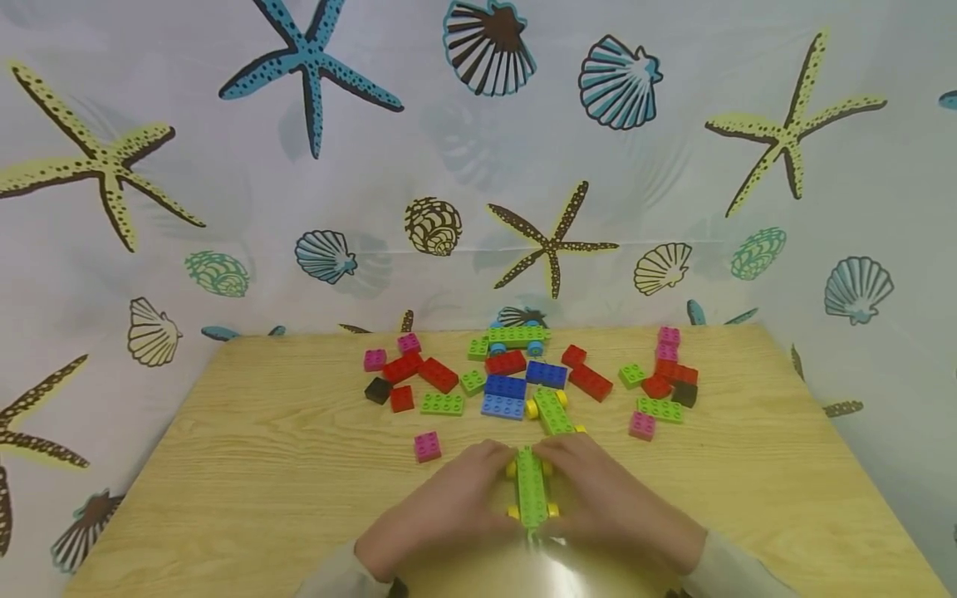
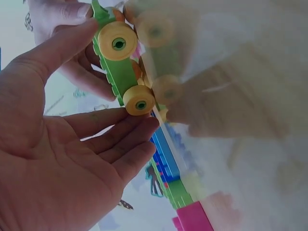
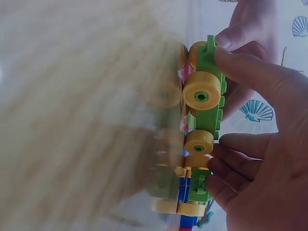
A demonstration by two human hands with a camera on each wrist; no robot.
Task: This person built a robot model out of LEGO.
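Observation:
A green wheeled base (image 1: pixel 531 490) with yellow wheels lies lengthwise at the near middle of the wooden table (image 1: pixel 247 465). My left hand (image 1: pixel 495 467) holds it from the left and my right hand (image 1: pixel 557 461) from the right. In the left wrist view the left hand (image 2: pixel 113 77) has its thumb on the base (image 2: pixel 120 72) and its fingers against a yellow wheel (image 2: pixel 139 100). In the right wrist view the right hand (image 3: pixel 226 103) pinches the base (image 3: pixel 208 120) the same way, thumb on top and fingers under a wheel (image 3: pixel 201 91).
Just beyond my hands lies a second green base with yellow wheels (image 1: pixel 555 411). A third one with blue wheels (image 1: pixel 516 336) sits at the far edge. Loose red, blue, green, pink and black bricks are scattered between, among them a pink brick (image 1: pixel 427 446). A seashell curtain (image 1: pixel 478 166) hangs behind.

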